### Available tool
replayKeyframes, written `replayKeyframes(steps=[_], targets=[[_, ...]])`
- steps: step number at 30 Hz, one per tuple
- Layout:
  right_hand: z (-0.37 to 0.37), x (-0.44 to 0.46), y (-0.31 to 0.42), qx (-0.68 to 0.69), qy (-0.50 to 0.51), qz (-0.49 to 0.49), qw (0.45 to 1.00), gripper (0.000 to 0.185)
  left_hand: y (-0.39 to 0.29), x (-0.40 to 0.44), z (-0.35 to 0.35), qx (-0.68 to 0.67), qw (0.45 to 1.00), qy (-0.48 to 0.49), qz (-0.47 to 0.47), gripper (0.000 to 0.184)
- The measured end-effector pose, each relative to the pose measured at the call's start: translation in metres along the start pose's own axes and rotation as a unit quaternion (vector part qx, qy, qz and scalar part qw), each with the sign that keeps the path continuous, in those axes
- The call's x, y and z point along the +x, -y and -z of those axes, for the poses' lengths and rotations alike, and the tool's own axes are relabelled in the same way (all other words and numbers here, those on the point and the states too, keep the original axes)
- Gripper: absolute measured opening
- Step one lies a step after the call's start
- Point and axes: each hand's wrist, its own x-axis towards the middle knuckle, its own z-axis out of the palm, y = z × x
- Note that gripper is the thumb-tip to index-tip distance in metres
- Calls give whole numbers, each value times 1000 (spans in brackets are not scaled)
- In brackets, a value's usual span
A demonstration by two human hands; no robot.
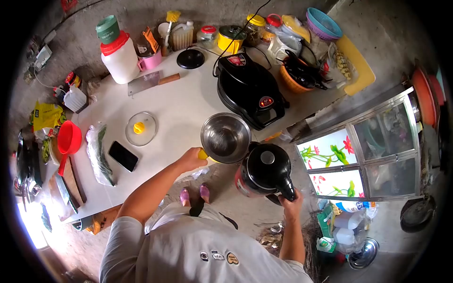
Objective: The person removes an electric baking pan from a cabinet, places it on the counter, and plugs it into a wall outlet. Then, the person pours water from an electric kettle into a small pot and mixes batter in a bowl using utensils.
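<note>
I'm fearing a knock: left hand (192, 159) is gripping the pan (225, 137), right hand (291, 203) the kettle (265, 170), both vessels crowding close.

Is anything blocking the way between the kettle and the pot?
Nothing visible: the kettle, in the right grip, is close beside the open pot, in the left grip; the glass lid lies apart on the table.

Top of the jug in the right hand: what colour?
Black top, with a silvery disc in the middle; best in the head view.

Gap between lid (138, 128) and pan (225, 138), appliance (246, 84) blocking behind
</note>
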Motion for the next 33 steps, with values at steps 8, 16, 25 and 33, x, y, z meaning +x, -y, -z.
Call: replayKeyframes(steps=[8, 16, 25, 33], targets=[[8, 12, -3, -76, 45, 12, 996, 26, 20, 12, -9, 33, 998, -5, -50, 24], [2, 21, 6, -9, 101, -56, 993, 20, 24, 12, -14, 15, 999, -18, -28, 26], [-5, 31, 13, -6, 127, -38, 991, 18, 38, 14, -18, 51, 997, -54, -15, 31], [-12, 38, 11, -35, 130, -34, 990, 18, 37, 9, -20, -3, 997, -77, -7, 30]])
